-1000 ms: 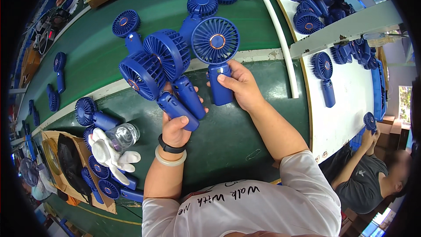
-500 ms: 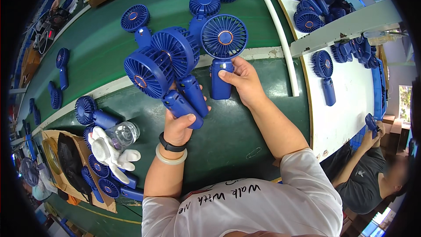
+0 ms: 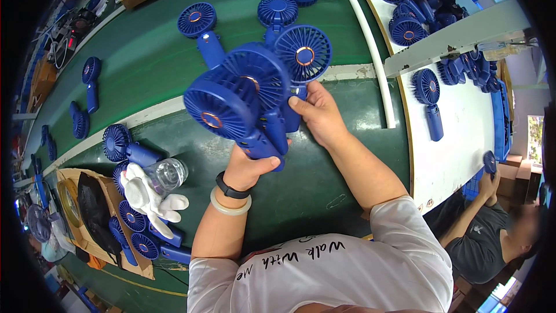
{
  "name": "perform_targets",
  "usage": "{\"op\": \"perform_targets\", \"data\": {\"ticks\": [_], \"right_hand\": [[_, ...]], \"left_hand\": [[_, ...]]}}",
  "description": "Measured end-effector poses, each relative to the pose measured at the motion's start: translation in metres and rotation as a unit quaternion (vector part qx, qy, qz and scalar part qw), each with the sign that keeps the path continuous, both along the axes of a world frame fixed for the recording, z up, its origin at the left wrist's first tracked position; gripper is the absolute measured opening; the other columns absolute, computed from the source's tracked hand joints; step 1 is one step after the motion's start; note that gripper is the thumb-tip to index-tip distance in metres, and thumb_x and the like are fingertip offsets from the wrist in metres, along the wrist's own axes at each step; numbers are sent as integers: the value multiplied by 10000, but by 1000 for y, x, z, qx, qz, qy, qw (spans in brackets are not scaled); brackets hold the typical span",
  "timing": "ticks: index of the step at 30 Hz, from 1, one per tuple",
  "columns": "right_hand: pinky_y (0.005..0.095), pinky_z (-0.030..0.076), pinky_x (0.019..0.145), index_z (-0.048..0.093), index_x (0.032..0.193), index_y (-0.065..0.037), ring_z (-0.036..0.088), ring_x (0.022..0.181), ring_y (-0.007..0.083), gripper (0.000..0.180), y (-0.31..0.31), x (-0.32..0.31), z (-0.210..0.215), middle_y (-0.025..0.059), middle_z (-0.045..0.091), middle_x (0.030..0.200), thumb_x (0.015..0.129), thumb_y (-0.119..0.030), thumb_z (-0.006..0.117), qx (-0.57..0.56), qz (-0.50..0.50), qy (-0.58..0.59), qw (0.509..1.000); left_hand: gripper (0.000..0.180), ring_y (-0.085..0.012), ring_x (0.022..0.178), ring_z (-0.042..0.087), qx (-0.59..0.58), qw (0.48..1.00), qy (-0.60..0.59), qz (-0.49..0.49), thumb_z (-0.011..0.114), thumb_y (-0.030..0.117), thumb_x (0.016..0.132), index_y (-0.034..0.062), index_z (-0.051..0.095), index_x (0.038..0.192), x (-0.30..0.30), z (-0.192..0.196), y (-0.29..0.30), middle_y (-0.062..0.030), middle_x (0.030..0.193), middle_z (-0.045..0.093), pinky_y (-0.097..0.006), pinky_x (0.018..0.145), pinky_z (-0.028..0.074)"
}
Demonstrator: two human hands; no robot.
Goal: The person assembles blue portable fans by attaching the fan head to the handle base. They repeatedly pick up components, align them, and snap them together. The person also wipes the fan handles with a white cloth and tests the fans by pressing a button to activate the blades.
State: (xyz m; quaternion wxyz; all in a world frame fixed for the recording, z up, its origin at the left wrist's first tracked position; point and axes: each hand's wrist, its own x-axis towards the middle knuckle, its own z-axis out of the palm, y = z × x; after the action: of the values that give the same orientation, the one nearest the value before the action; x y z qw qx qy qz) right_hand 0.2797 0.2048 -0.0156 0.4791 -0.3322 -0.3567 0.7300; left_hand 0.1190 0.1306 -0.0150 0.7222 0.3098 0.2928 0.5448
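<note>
Over the near dark-green tabletop [image 3: 307,197], the left hand [image 3: 248,168] is clasped round the handles of a pair of blue fans [image 3: 236,94], which have swung right to overlap the single fan [image 3: 304,55] gripped by its handle in the right hand [image 3: 319,115]. All three are thus gathered, though contact between them cannot be told. Farther off, a loose fan [image 3: 197,20] on the green belt [image 3: 145,52] has shifted rightward.

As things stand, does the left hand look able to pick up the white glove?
Probably not: the left hand is taken up with two blue fans, though nothing seems to block the way across to the white glove.
</note>
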Motion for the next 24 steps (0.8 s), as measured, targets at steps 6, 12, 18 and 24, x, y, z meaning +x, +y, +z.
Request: {"op": "perform_targets", "data": {"ticks": [6, 12, 18, 24], "right_hand": [[291, 458, 862, 509, 1177, -24, 585, 981, 141, 348, -13, -2, -8, 70, 607, 1104, 847, -70, 609, 5, 35, 17, 999], [287, 481, 820, 491, 1141, -4, 605, 861, 143, 289, -6, -3, 9, 86, 615, 991, 872, -76, 570, 15, 9, -12, 1000], [331, 513, 813, 498, 1142, -1, 627, 894, 188, 319, 1, 6, -6, 120, 627, 1017, 851, -77, 604, 27, 19, -47, 998], [327, 512, 809, 508, 1121, -3, 632, 890, 194, 317, 4, 9, -2, 119, 633, 991, 836, -78, 626, 55, 3, -51, 997]], "left_hand": [[705, -189, 1057, 525, 76, 994, 78, -28, 751, 29, 633, 22, 439, 1265, 2, -11, -3, -79, 1165, 526, -338, 897, 434], [805, -248, 1071, 538, 10, 998, -63, -14, 739, 23, 610, 43, 360, 1320, 1, 4, 2, -109, 1219, 496, -400, 910, 456], [940, -406, 1351, 204, 12, 993, -112, -20, 723, 49, 645, 113, 200, 1425, -7, -3, 5, -125, 1485, 175, -577, 984, 374], [946, -420, 1356, 173, 9, 995, -103, -9, 717, 39, 642, 107, 194, 1427, -5, -8, 4, -121, 1487, 169, -594, 995, 349]]}}
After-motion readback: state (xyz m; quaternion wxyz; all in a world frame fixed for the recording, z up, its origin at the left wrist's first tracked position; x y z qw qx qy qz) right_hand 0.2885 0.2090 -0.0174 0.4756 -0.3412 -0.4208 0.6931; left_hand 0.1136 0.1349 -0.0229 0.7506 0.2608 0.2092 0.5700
